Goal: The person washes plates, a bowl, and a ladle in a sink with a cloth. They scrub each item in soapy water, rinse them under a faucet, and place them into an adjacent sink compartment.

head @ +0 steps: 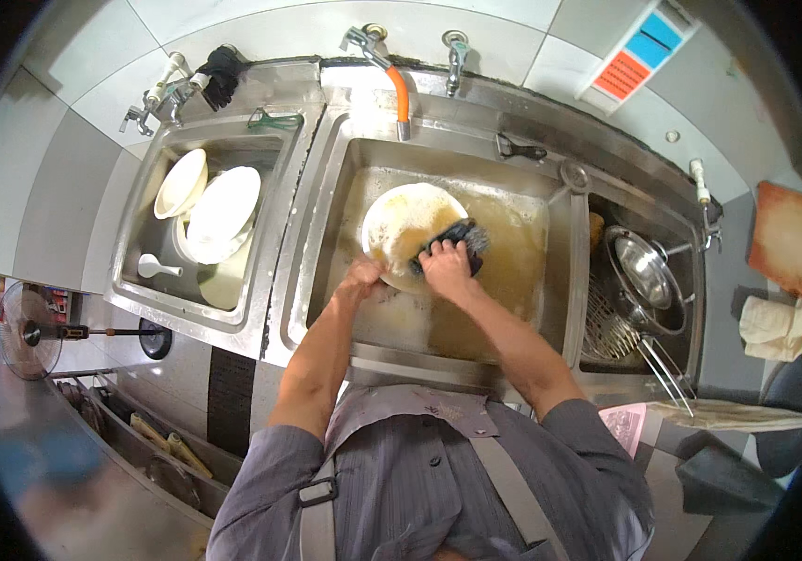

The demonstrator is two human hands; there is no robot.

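Observation:
A round white dish (401, 210), wet with suds and brownish water, sits in the middle basin of a steel sink (520, 336). My left hand (366, 275) grips its rim at the lower left. In my right hand (448, 266) is a dark scrubbing cloth (458, 231), pressed against the dish's right side. A grey, mesh-like patch shows at the cloth's far end; whether it is a separate scouring pad I cannot tell. Murky brown water (506, 294) surrounds the dish. Part of the dish is hidden under the cloth and my right hand.
White bowls (224, 207) and a white spoon (157, 266) lie in the left basin. Steel pans (643, 270) and a wire strainer (608, 319) fill the right one. An orange-hosed faucet (401, 91) hangs over the middle basin; a black-handled peeler (521, 149) lies on its back ledge.

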